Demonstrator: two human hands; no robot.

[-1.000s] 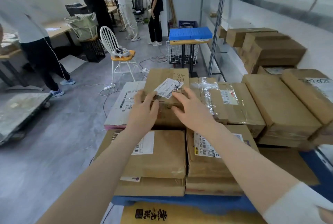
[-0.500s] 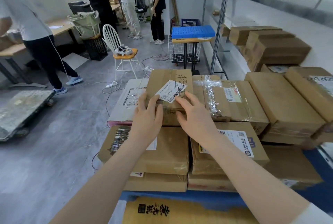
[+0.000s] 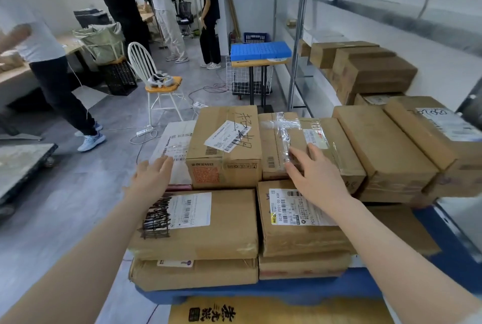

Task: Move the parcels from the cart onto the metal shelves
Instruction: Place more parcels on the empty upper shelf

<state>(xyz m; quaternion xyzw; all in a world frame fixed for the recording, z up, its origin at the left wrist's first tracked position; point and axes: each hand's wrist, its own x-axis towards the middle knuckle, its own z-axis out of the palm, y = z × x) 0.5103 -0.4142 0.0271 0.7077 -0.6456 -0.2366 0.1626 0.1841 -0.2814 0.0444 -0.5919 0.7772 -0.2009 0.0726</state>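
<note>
One parcel (image 3: pixel 226 138), long axis front-to-back.

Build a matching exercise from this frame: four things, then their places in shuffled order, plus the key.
Things
1. left hand
2. right hand
3. white chair
4. blue tray

Places
A. atop the small stand by the shelf post
B. over the tape-wrapped parcel
C. on the floor beyond the cart
D. at the white flat parcel, the stack's left edge

Pairs: 1-D, 2-B, 3-C, 4-A
</note>
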